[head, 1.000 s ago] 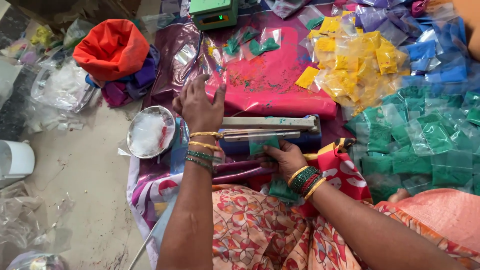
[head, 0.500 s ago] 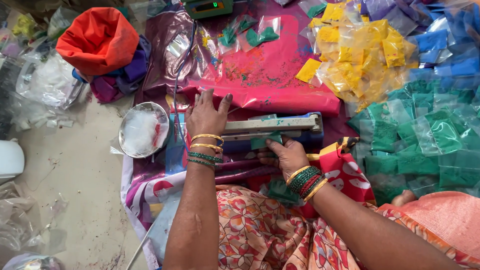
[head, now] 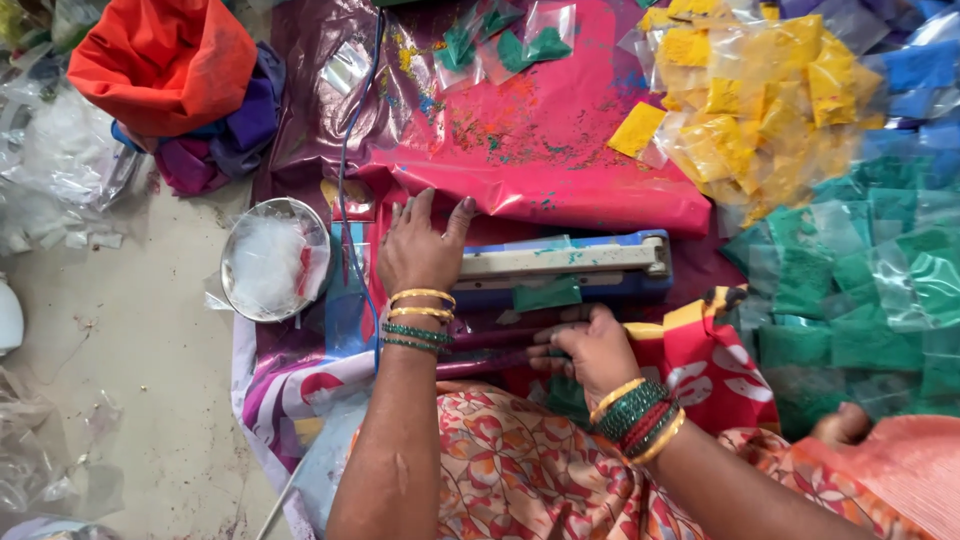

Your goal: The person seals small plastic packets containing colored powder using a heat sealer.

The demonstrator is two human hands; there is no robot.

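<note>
Two hands on the job. My left hand [head: 420, 250] still presses flat, fingers spread, on the sealer [head: 560, 265] arm; right hand [head: 590, 345] has closed on the green packet [head: 548, 293] at the sealer's 6 o'clock edge.

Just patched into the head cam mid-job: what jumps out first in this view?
The left hand presses flat on the end of a blue heat sealer at centre, a green powder packet under its bar, while the right hand lies just below it. Heaps of yellow packets and green packets fill the right side; an orange cloth bundle sits top left.
</note>
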